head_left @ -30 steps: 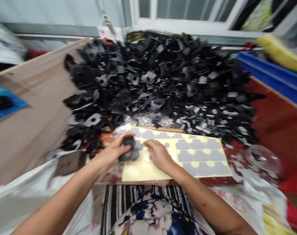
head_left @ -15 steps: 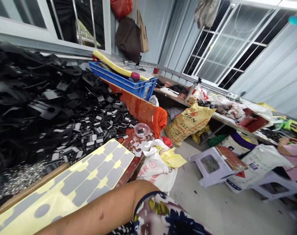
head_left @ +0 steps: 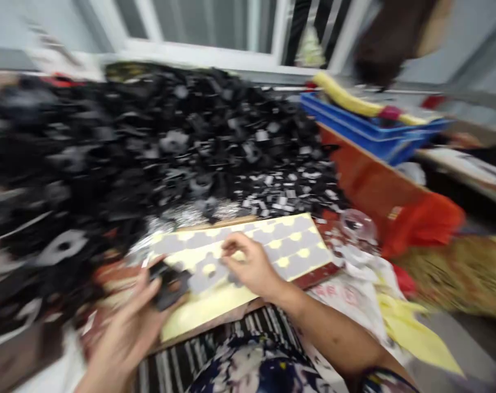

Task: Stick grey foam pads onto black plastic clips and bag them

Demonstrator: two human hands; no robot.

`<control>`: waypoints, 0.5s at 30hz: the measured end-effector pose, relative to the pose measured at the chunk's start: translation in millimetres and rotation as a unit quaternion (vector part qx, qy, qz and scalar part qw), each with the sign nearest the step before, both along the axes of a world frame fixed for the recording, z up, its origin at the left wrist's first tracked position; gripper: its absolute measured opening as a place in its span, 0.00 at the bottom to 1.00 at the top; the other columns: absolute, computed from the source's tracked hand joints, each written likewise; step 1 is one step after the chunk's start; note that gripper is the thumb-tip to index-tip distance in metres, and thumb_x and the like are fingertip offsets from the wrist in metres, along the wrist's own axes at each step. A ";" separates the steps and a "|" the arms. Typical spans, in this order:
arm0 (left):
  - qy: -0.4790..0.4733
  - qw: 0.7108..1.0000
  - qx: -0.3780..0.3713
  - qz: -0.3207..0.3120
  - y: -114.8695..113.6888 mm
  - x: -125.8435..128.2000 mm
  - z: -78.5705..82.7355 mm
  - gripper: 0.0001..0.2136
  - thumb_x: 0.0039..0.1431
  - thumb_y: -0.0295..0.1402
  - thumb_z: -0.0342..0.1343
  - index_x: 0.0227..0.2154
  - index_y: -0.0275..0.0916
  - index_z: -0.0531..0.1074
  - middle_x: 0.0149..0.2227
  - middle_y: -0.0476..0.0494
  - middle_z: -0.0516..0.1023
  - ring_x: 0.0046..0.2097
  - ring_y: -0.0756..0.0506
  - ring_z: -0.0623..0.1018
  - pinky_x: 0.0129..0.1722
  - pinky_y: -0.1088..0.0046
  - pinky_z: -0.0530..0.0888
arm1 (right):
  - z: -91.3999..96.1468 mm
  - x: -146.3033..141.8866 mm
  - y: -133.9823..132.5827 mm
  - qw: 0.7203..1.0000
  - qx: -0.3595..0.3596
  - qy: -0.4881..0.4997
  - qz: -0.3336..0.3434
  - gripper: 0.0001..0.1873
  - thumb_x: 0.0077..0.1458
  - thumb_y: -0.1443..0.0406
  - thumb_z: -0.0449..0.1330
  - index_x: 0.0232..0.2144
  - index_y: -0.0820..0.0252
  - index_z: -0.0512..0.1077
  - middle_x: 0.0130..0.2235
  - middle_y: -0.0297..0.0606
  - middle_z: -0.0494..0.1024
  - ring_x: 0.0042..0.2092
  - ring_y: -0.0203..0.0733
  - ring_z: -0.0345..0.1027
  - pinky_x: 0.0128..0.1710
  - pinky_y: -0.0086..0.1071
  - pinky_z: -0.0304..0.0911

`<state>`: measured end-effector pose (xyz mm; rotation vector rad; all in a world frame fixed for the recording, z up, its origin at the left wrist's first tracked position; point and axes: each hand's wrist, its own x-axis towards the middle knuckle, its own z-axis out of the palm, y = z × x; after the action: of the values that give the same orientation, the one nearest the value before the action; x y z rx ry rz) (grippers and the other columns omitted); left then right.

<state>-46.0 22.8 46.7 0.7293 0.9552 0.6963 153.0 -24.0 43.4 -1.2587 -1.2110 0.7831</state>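
Back from the room on the right, the view has swung onto the worktop, so both hands are in sight again and the part and the pads lie together under them. The left hand (head_left: 127, 327) holds a black part (head_left: 169, 286) at the near-left end of the yellow sheet (head_left: 215, 305), its grip closed round it. The right hand (head_left: 254, 267) rests on the sheet among the grey pads (head_left: 268, 232). Its fingertips are bunched, but blur hides whether that grip pinches a pad. Behind lies the heap of black parts (head_left: 149, 136), and a blue crate (head_left: 370, 134) stands far right.
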 end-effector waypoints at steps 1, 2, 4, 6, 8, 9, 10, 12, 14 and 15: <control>-0.029 0.998 -0.016 0.044 -0.5 -14.0 1.8 0.20 0.58 0.43 0.69 0.53 0.51 0.75 0.50 0.47 0.80 0.45 0.42 0.80 0.45 0.62 0.82 | -4.2 -2.5 1.1 1.000 0.004 0.014 0.005 0.07 0.55 0.68 0.64 0.37 0.55 0.72 0.37 0.32 0.77 0.40 0.40 0.73 0.45 0.34 0.70; -0.067 0.995 -0.031 0.066 -1.5 -20.0 2.1 0.22 0.57 0.43 0.69 0.54 0.49 0.74 0.48 0.46 0.81 0.43 0.42 0.80 0.44 0.62 0.82 | -8.4 -3.6 2.0 1.000 0.003 0.018 0.012 0.07 0.55 0.69 0.63 0.38 0.54 0.72 0.36 0.32 0.76 0.40 0.40 0.72 0.44 0.33 0.69; -0.128 0.987 -0.051 0.081 -1.9 -16.0 -0.7 0.24 0.58 0.44 0.68 0.56 0.44 0.73 0.47 0.42 0.80 0.42 0.42 0.81 0.42 0.61 0.82 | -16.0 -6.1 3.2 1.000 -0.003 0.013 0.027 0.08 0.55 0.69 0.63 0.38 0.54 0.73 0.35 0.31 0.76 0.39 0.39 0.71 0.43 0.33 0.68; -0.160 0.983 -0.058 0.077 -1.2 -4.6 -4.4 0.23 0.61 0.45 0.65 0.56 0.42 0.73 0.47 0.40 0.79 0.43 0.41 0.81 0.40 0.63 0.82 | -22.2 -11.3 3.5 0.999 -0.011 0.003 0.039 0.08 0.56 0.69 0.63 0.39 0.54 0.73 0.36 0.32 0.75 0.40 0.39 0.71 0.44 0.33 0.68; -0.175 0.981 -0.056 0.064 -1.9 2.8 -6.2 0.22 0.63 0.45 0.64 0.56 0.43 0.72 0.45 0.41 0.78 0.42 0.41 0.80 0.35 0.67 0.80 | -27.3 -17.8 4.2 0.999 -0.018 -0.006 0.048 0.08 0.57 0.69 0.63 0.40 0.54 0.73 0.37 0.33 0.76 0.41 0.40 0.72 0.45 0.34 0.68; -0.181 0.981 -0.052 0.056 -2.7 3.7 -6.4 0.21 0.63 0.46 0.63 0.56 0.43 0.72 0.43 0.41 0.77 0.41 0.42 0.80 0.32 0.69 0.79 | -29.5 -20.5 5.1 0.999 -0.020 -0.009 0.048 0.07 0.57 0.69 0.63 0.40 0.54 0.73 0.38 0.33 0.76 0.41 0.40 0.72 0.45 0.34 0.68; -0.185 0.980 -0.048 0.048 -3.5 3.1 -6.2 0.21 0.64 0.46 0.63 0.55 0.44 0.72 0.42 0.42 0.76 0.40 0.42 0.79 0.30 0.70 0.78 | -31.4 -22.5 6.4 0.999 -0.021 -0.012 0.049 0.07 0.58 0.68 0.63 0.39 0.54 0.73 0.37 0.34 0.76 0.41 0.41 0.72 0.45 0.35 0.68; -0.193 0.980 -0.041 0.040 -4.8 -0.7 -6.1 0.20 0.64 0.46 0.62 0.55 0.44 0.72 0.41 0.42 0.75 0.38 0.43 0.77 0.29 0.70 0.77 | -34.6 -24.5 9.3 0.998 -0.023 -0.014 0.052 0.06 0.59 0.67 0.63 0.39 0.54 0.73 0.37 0.34 0.76 0.41 0.42 0.72 0.45 0.36 0.68; -0.198 0.979 -0.035 0.039 -5.0 -4.9 -7.0 0.20 0.65 0.46 0.61 0.55 0.43 0.72 0.42 0.42 0.74 0.38 0.44 0.76 0.30 0.69 0.77 | -36.8 -24.4 11.8 0.998 -0.023 -0.015 0.055 0.06 0.58 0.66 0.64 0.40 0.54 0.73 0.37 0.34 0.77 0.41 0.42 0.72 0.46 0.36 0.69; -0.201 0.978 -0.032 0.038 -4.7 -6.4 -7.9 0.20 0.65 0.46 0.61 0.55 0.43 0.72 0.42 0.42 0.74 0.38 0.44 0.76 0.30 0.69 0.78 | -37.5 -24.1 12.7 0.998 -0.024 -0.017 0.056 0.06 0.58 0.66 0.64 0.40 0.54 0.73 0.37 0.34 0.77 0.41 0.42 0.72 0.46 0.36 0.68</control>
<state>-52.4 18.0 38.8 0.4708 0.6337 0.8390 128.9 -11.2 5.9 -1.2557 -1.3062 0.8791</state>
